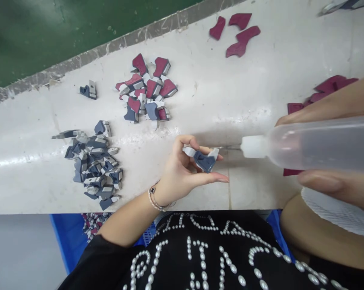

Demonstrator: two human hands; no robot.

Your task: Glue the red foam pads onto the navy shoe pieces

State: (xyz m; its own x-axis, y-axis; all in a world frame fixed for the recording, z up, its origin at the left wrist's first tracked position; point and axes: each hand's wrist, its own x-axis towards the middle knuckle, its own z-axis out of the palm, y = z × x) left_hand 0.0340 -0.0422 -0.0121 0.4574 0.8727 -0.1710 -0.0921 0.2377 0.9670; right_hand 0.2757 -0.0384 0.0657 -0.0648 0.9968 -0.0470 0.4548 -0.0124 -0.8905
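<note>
A small dark blue and light grey plastic part (205,160) is held in the fingers of my left hand (182,169), its recessed face turned up and the thumb stretched out below it. My right hand (323,181) grips a translucent squeeze bottle (321,141), lying almost level, with a white cap (254,146) and a thin metal needle tip (230,148). The needle points left, and its end is close to the upper right of the part. Whether it touches the part, I cannot tell.
On the white table lie a pile of blue-grey parts (99,161), a pile with maroon pieces fitted (152,88), and a single part (89,90). Loose maroon pieces (240,40) lie at the back, more (327,88) behind my right hand. A blue crate (63,241) stands below the front edge.
</note>
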